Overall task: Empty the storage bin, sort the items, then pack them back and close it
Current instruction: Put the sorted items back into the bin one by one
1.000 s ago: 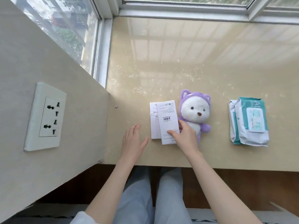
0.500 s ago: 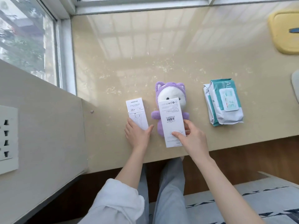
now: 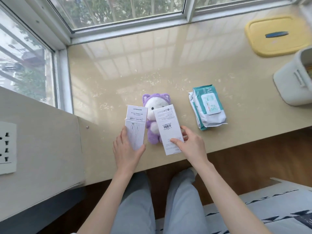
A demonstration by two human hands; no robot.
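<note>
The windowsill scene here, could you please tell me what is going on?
A person is sorting items on the windowsill. The left hand holds a white cable box; the right hand pinches a second white box that overlaps the purple plush toy. Wipes packs lie to the right. The storage bin stands at the far right, its yellow lid off, near the window.

white cable box (image 3: 135,125), barcode box (image 3: 168,130) overlapping purple plush (image 3: 151,107)
</note>
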